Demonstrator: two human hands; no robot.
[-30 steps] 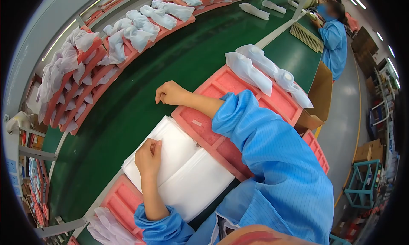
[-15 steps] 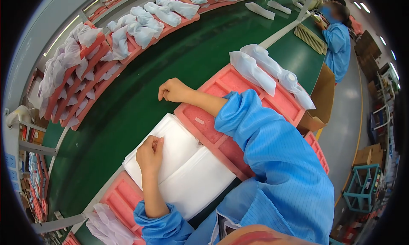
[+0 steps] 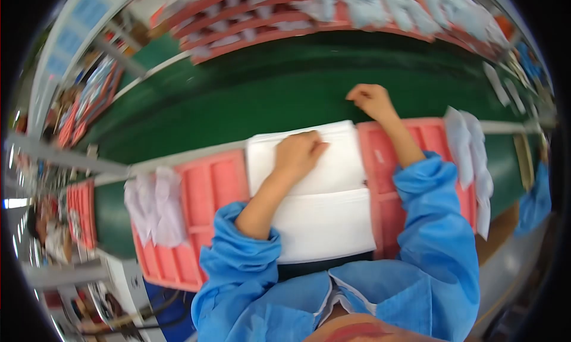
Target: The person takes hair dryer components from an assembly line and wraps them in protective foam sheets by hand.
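A stack of white sheets or flat sleeves [image 3: 324, 223] lies in front of me in two overlapping parts. Resting on its upper part, my left hand [image 3: 297, 154] has its fingers curled in; what they hold, if anything, is hidden. My right hand [image 3: 372, 101] hovers over the green belt [image 3: 267, 92], just beyond the right pink foam tray [image 3: 383, 143]. Its fingers are bent together, with nothing visible in them. My right forearm crosses that tray, where pale wrapped pieces [image 3: 470, 146] lie along the far right side.
To my left, another pink tray [image 3: 214, 181] carries whitish wrapped pieces [image 3: 156, 205]. Stacked pink trays [image 3: 256, 30] with wrapped pieces line the belt's far side. Metal posts [image 3: 65, 154] stand at left. A co-worker's blue sleeve [image 3: 533, 199] shows at the right edge.
My view has swung left, bringing the left tray fully into sight and pushing the co-worker to the edge. Both hands stay bent, the left over the white stack, the right over the belt.
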